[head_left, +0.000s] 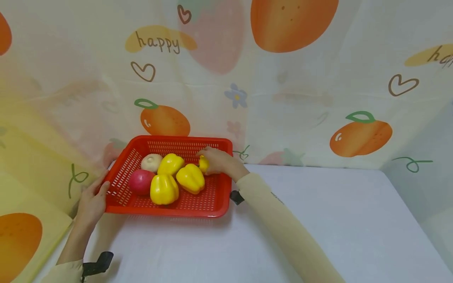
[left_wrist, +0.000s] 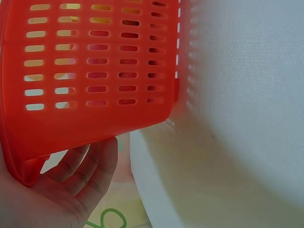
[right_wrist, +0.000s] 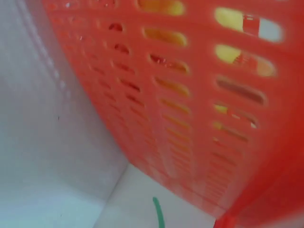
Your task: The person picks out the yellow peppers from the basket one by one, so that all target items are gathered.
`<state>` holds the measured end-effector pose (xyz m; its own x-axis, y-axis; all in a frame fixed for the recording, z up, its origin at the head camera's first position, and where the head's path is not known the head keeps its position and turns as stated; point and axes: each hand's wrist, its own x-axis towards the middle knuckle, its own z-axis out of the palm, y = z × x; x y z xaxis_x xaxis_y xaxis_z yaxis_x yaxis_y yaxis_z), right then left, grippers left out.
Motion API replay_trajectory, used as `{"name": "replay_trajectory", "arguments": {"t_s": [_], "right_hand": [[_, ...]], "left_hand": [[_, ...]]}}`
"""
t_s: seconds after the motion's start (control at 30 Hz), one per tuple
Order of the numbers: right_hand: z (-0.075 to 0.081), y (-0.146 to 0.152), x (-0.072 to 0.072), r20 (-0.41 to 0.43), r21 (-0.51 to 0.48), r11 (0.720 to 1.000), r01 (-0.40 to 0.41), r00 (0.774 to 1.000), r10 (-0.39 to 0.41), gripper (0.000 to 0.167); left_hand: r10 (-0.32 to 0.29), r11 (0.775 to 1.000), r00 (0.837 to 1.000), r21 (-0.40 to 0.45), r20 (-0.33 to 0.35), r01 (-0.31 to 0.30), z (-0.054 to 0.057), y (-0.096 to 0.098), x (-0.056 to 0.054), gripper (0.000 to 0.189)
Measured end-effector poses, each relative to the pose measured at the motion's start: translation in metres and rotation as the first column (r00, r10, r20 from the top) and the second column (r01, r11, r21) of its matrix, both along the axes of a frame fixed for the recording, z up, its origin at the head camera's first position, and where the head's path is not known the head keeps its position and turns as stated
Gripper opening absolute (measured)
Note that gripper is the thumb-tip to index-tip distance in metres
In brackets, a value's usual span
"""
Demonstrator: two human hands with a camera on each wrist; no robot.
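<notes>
A red plastic basket [head_left: 170, 212] with slotted walls stands on the table. My left hand [head_left: 91, 200] grips its left rim; in the left wrist view the fingers [left_wrist: 90, 175] curl under the edge. Inside the basket's right end, my right hand [head_left: 216, 160] holds a small yellow fruit or vegetable [head_left: 203, 164], partly hidden by the fingers. Beside it lie yellow bell peppers [head_left: 191, 179], one in front [head_left: 164, 189] and one behind [head_left: 171, 164]. Further left are a dark pink round fruit or vegetable [head_left: 141, 182] and a cream-white round one [head_left: 151, 162].
A white-covered table [head_left: 325, 220] extends to the right and front of the basket. Close behind the basket hangs a printed cloth [head_left: 283, 98] with oranges and hearts. The basket's slotted side wall [right_wrist: 190, 99] fills much of the right wrist view.
</notes>
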<state>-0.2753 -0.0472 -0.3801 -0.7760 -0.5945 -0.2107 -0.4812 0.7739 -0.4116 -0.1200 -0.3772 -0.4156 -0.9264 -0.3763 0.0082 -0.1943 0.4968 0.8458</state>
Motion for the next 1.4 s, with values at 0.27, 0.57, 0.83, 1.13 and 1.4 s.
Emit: {"name": "replay_trajectory", "arguments": {"t_s": [0.27, 0.57, 0.83, 1.13, 1.4], "right_hand": [[-0.016, -0.015, 0.001, -0.232, 0.296, 0.952, -0.078, 0.961, 0.151, 0.066], [-0.023, -0.02, 0.006, -0.337, 0.486, 0.873, -0.029, 0.916, 0.218, 0.068], [-0.012, -0.017, 0.008, -0.376, 0.465, 0.885, -0.002, 0.905, 0.2, 0.07], [0.0, -0.007, 0.007, -0.342, 0.252, 0.968, 0.012, 0.937, 0.077, 0.075], [0.003, 0.011, 0.009, -0.292, -0.056, 0.998, -0.011, 0.956, -0.006, 0.075]], "left_hand": [[0.015, 1.0, 1.0, -0.005, 0.012, -0.015, -0.002, 0.007, -0.001, 0.05], [0.007, 1.0, 1.0, 0.007, -0.007, -0.007, -0.004, 0.008, -0.002, 0.05], [0.001, 1.0, 1.0, 0.015, 0.002, -0.001, 0.0, 0.008, -0.003, 0.051], [0.01, 1.0, 1.0, -0.002, 0.017, -0.01, 0.002, 0.004, -0.001, 0.051], [0.015, 0.999, 1.0, -0.048, 0.024, -0.014, 0.0, 0.002, 0.001, 0.051]]}}
